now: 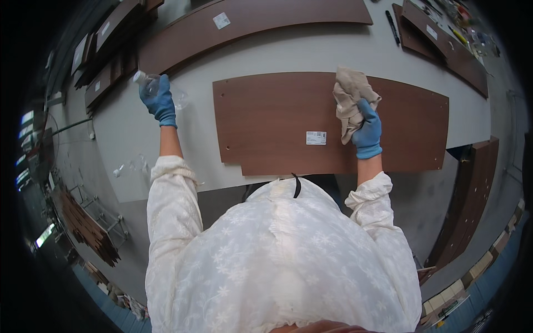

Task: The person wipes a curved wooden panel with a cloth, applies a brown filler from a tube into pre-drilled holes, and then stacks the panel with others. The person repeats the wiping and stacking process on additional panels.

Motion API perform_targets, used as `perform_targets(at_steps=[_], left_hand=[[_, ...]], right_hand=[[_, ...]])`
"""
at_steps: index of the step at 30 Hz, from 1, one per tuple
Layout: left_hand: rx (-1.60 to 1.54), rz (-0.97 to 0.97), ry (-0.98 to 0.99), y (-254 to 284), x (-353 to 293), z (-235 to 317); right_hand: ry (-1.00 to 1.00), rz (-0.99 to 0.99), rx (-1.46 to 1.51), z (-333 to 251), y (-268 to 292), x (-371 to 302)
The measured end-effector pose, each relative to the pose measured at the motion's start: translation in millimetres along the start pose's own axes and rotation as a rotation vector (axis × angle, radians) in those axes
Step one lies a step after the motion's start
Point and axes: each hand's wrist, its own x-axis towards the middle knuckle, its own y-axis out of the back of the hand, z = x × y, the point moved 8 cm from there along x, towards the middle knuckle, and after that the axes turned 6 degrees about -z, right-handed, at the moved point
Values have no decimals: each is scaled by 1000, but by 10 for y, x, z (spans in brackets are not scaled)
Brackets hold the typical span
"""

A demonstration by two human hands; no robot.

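Observation:
My left hand (159, 104), in a blue glove, is closed around a clear plastic bottle (180, 98) with a white cap. The bottle is tilted, its cap pointing to the far left, above the pale tabletop (191, 144). In my right hand (367, 134), also gloved in blue, is a crumpled beige cloth (350, 89). That cloth lies over the right half of a brown wood-look panel (266, 119), covering part of its far edge. A white label (316, 138) is stuck near the panel's middle, and small holes show near its ends.
A long brown board (272, 15) lies across the far side. More boards (114, 33) are piled far left, others (444, 41) far right beside a black marker (392, 28). A second clear bottle (133, 165) lies near the left edge. Brown panels (466, 200) stand at right.

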Motion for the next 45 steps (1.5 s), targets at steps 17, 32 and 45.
perform_targets(at_steps=[17,32,45], left_hand=[[-310,-1766,814,-3113,-2300,2084],[-579,-1686,1392,-3383,-2523,1997],[-1,-1798,717,-3410,-2355,1775]], right_hand=[[103,103,-392,-230,-5,-161],[-25,56,-217,-3,422,-72],[-32,128,-32,-47,636,-57]])
